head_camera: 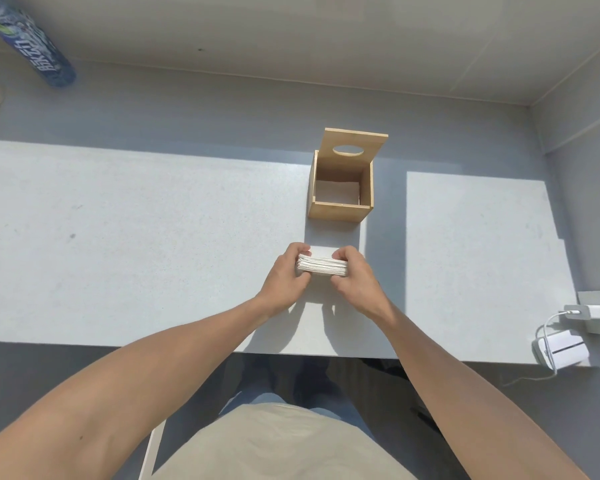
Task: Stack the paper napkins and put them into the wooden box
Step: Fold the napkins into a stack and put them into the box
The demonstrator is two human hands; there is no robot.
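A: Where are the napkins at this moment?

B: The stack of paper napkins [322, 265] is at the middle of the frame, held between both hands above the table [118, 237]; if it touches the surface, I cannot tell. The left hand [284, 278] closes its grip on the left end, the right hand [355, 282] on the right end. Fingers wrap the far side and thumbs press the near side.

A: And the wooden box [340, 188]?

B: It stands just above the hands in the frame, a little to the right. Its lid [354, 147], with an oval hole, is tilted back, so the top is open. Something white lies at the bottom, perhaps napkins already inside.

A: How will the stack handle?

B: I think it is light and soft. The sheets are thin and can slide or fan out, so gentle pressure from both ends seems best. The box opening looks only slightly wider than the stack, so the fingers may need to release early.
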